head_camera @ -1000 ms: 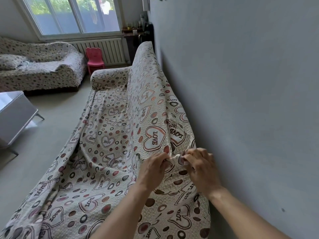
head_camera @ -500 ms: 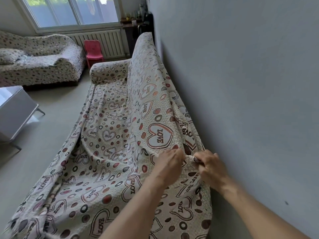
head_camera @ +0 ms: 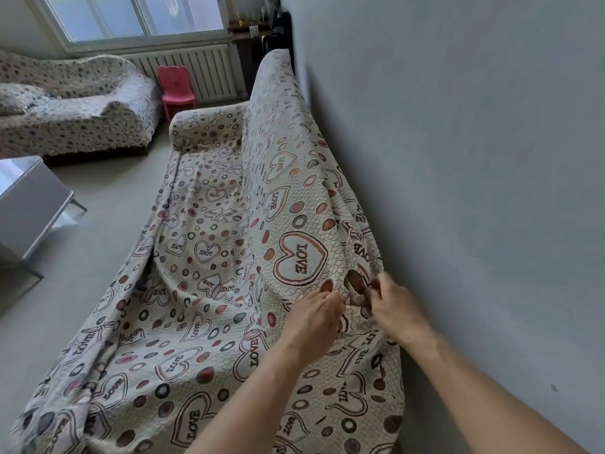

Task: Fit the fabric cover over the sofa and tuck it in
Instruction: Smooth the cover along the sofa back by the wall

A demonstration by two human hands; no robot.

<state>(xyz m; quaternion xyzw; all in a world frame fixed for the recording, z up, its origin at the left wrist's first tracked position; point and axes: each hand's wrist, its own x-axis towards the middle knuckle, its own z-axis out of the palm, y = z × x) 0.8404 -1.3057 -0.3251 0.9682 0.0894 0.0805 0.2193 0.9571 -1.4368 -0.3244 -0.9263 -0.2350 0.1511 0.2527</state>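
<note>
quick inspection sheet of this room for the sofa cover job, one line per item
surface: grey floor, cover's front edge hanging down to it
job's things: fabric cover draped over sofa, loose folds, not yet tucked
clutter: small items on dark shelf, too small to tell
grippers: left hand and right hand both pinch the cover at the backrest top
cables: nothing seen
surroundings: wall beside sofa; second covered sofa, pink chair, radiator, window, white table
</note>
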